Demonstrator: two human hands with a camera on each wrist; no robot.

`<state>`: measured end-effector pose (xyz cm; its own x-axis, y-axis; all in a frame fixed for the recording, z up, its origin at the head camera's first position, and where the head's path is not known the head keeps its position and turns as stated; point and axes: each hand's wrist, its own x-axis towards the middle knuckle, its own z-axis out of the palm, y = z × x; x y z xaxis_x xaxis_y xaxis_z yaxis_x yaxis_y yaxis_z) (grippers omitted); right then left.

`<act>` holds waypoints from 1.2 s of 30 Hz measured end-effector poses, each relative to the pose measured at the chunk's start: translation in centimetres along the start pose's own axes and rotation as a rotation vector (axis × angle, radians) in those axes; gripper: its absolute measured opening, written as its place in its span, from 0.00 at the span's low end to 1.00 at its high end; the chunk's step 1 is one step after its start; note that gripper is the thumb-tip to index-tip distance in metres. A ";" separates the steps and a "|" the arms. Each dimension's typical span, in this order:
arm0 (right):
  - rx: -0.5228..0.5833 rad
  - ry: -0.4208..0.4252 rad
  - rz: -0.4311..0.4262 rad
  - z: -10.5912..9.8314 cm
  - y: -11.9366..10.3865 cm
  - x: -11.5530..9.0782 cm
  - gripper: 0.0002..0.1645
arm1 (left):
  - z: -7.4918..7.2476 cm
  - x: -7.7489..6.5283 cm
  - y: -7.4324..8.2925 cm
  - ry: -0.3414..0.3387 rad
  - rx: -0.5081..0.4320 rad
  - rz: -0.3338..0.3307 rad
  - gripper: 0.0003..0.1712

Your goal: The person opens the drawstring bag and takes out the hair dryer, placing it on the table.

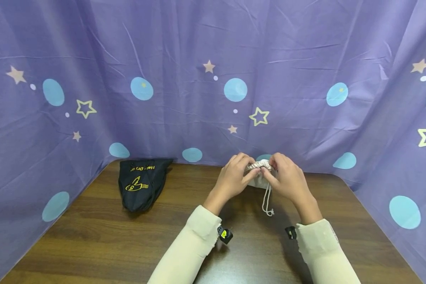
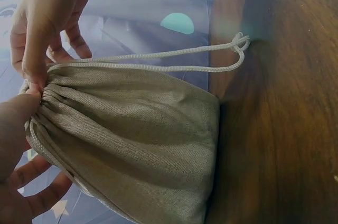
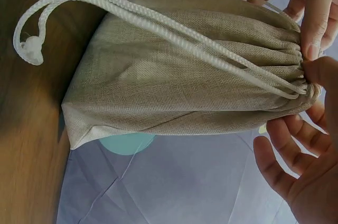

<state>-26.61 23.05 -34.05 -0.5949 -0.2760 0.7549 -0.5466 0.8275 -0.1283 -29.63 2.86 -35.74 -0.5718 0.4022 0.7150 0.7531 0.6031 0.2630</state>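
A beige cloth drawstring bag (image 1: 257, 182) stands upright on the table near its back edge. Its gathered mouth points up, and both hands pinch it between thumb and fingers. My left hand (image 1: 234, 173) has the left side of the mouth, and my right hand (image 1: 289, 175) the right side. At the mouth the two thumbs come close together. A white knotted cord (image 3: 174, 36) hangs in a loop down the bag's front. In the left wrist view, tight folds show in the cloth (image 2: 132, 129) below the thumbs. The bag's contents are hidden.
On the left of the brown wooden table (image 1: 184, 221) lies a black pouch (image 1: 143, 183) with yellow print reading "Hair Dryer". A purple curtain (image 1: 184, 98) with stars and blue dots hangs around the table's back and sides.
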 end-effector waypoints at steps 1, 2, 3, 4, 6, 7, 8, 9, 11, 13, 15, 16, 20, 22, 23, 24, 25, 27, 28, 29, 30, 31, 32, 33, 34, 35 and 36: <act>0.007 -0.005 0.002 0.0 0.0 0.0 0.13 | 0.0 0.0 0.0 -0.001 0.002 0.003 0.14; 0.011 -0.008 0.003 0.0 -0.1 0.0 0.13 | 0.0 0.0 0.0 -0.003 0.004 0.007 0.14; 0.012 -0.008 0.001 -0.1 -0.1 0.0 0.13 | 0.0 0.0 0.1 -0.005 0.005 0.009 0.14; 0.012 -0.006 -0.001 -0.1 -0.1 0.0 0.13 | 0.0 0.1 0.1 -0.006 0.009 0.010 0.13; 0.016 -0.003 -0.008 -0.3 0.0 0.0 0.13 | -0.1 0.1 0.2 -0.007 0.016 0.010 0.12; 0.015 -0.002 -0.013 -0.4 0.0 0.0 0.13 | -0.1 0.1 0.2 -0.006 0.019 0.009 0.11; 0.015 -0.001 -0.018 -0.5 0.1 0.0 0.13 | -0.1 0.1 0.2 -0.006 0.021 0.009 0.11; 0.015 0.000 -0.023 -0.6 0.2 0.0 0.13 | -0.1 0.1 0.2 -0.005 0.020 0.008 0.11; 0.014 0.002 -0.026 -0.8 0.3 0.0 0.13 | -0.2 0.0 0.2 -0.002 0.020 0.007 0.10; 0.017 0.002 -0.022 -1.0 0.4 0.0 0.13 | -0.2 0.0 0.1 0.002 0.022 0.009 0.10; 0.022 -0.003 -0.016 -1.2 0.5 0.0 0.12 | -0.3 0.0 0.1 0.007 0.026 0.010 0.10; 0.026 -0.007 -0.013 -1.2 0.6 0.0 0.12 | -0.3 0.0 0.1 0.010 0.030 0.010 0.10; 0.044 -0.017 -0.016 -1.3 0.6 0.1 0.13 | -0.2 -0.1 0.1 0.014 0.045 0.003 0.15; 0.062 -0.015 -0.033 -1.4 0.7 0.1 0.14 | -0.1 -0.2 0.2 0.014 0.047 -0.009 0.18; 0.071 -0.013 -0.046 -1.4 0.7 0.1 0.15 | 0.0 -0.2 0.2 0.012 0.048 -0.016 0.20; 0.081 -0.010 -0.062 -1.4 0.7 0.1 0.16 | 0.1 -0.2 0.3 0.011 0.049 -0.025 0.20; 0.094 -0.006 -0.080 -1.4 0.7 0.1 0.16 | 0.1 -0.2 0.4 0.012 0.046 -0.033 0.21; 0.120 -0.001 -0.117 -1.4 0.8 0.1 0.16 | 0.2 -0.2 0.5 0.016 0.039 -0.055 0.21; 0.130 0.002 -0.134 -1.4 0.8 0.1 0.16 | 0.3 -0.1 0.6 0.021 0.038 -0.066 0.21; 0.140 0.006 -0.149 -1.4 0.8 0.1 0.16 | 0.3 -0.1 0.6 0.027 0.037 -0.077 0.20; 0.151 0.010 -0.162 -1.4 0.8 0.1 0.16 | 0.3 -0.1 0.7 0.034 0.035 -0.087 0.19; 0.161 0.013 -0.173 -1.4 0.8 0.2 0.16 | 0.4 -0.1 0.7 0.043 0.033 -0.095 0.19; 0.169 0.014 -0.182 -1.3 0.8 0.2 0.16 | 0.3 -0.1 0.8 0.051 0.034 -0.103 0.18; 0.177 0.014 -0.190 -1.3 0.8 0.2 0.16 | 0.3 -0.1 0.8 0.060 0.035 -0.108 0.17; 0.184 0.015 -0.197 -1.3 0.8 0.2 0.16 | 0.3 -0.1 0.9 0.068 0.036 -0.111 0.16; 0.188 0.014 -0.201 -1.2 0.8 0.2 0.16 | 0.3 -0.1 0.9 0.075 0.039 -0.113 0.16; 0.192 0.012 -0.205 -1.2 0.8 0.3 0.15 | 0.3 -0.1 0.9 0.080 0.039 -0.113 0.16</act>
<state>-26.46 24.24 -33.16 -0.4543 -0.4213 0.7849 -0.7568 0.6473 -0.0906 -28.98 3.56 -35.71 -0.6234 0.2744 0.7322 0.6710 0.6685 0.3207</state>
